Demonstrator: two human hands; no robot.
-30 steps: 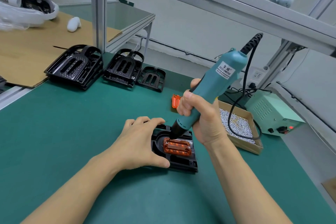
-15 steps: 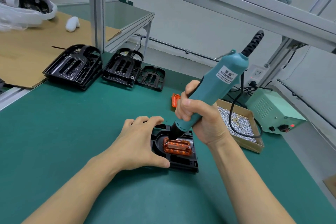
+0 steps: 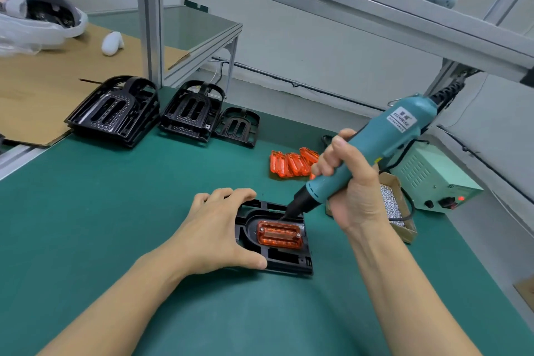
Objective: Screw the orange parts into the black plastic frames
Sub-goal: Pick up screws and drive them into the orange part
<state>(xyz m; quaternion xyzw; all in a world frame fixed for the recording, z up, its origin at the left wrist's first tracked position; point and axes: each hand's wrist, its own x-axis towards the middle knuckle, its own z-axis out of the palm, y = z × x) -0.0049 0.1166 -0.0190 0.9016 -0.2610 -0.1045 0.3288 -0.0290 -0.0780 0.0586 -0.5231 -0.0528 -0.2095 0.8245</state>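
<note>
Head view shows the left hand spread over the near-left side of a black plastic frame lying flat on the green tabletop, its straight fingers across the frame's far edge and its thumb against the near edge, pinning it down. An orange part sits in the frame's recess, with pale screw heads visible at both of its ends. The right hand grips a teal electric screwdriver, fingers wrapped around the barrel; the tool leans steeply, and its dark tip sits at the far edge of the orange part. Whether the bit is seated in a screw cannot be told. Behind lie spare orange parts, a cardboard box of screws, the driver's power supply and stacks of black frames. The risk from here is the lean, I judge: a tilted bit may cam out of the screw head, scar the orange plastic or drive the screw crooked. Loose pressure from the left hand would let the frame twist under torque. The left fingertips also lie near the bit's path.
</note>
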